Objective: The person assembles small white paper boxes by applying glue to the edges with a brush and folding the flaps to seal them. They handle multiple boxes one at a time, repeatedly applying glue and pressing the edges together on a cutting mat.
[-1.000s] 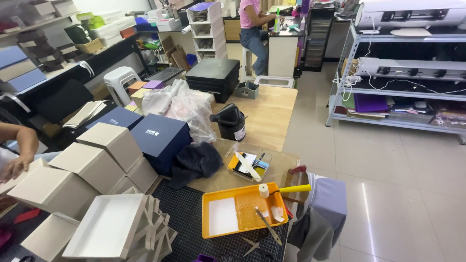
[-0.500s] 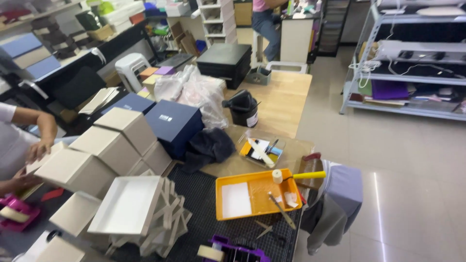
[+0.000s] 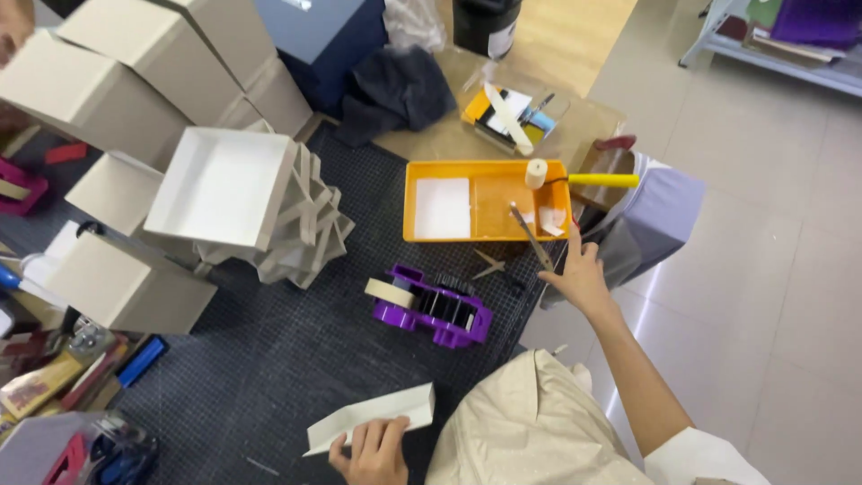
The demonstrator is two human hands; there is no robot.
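Observation:
My left hand (image 3: pixel 375 452) is at the bottom edge, shut on a folded white card piece (image 3: pixel 373 418) held over the black mesh mat (image 3: pixel 269 377). My right hand (image 3: pixel 577 274) reaches out with fingers apart. Its thumb and fingertips are at the lower end of a thin brush (image 3: pixel 530 235). The brush leans out of the orange paint tray (image 3: pixel 485 229). A small roller with a yellow handle (image 3: pixel 588 180) rests across the tray's right rim. A purple tape dispenser (image 3: pixel 435 310) lies between my two hands.
An open white box (image 3: pixel 220 184) sits on a pile of grey card frames, with closed grey boxes (image 3: pixel 90 99) stacked at the left. A navy box (image 3: pixel 328 31), a dark cloth (image 3: pixel 400 85) and a black bucket (image 3: pixel 485 22) lie beyond. A grey-draped stool (image 3: pixel 655 211) stands right of the tray. Another person's hand (image 3: pixel 13 27) shows at the top left.
The view has tipped down and closer to the mat. Both my hands have come into view, the left with the white card, the right stretched to the brush.

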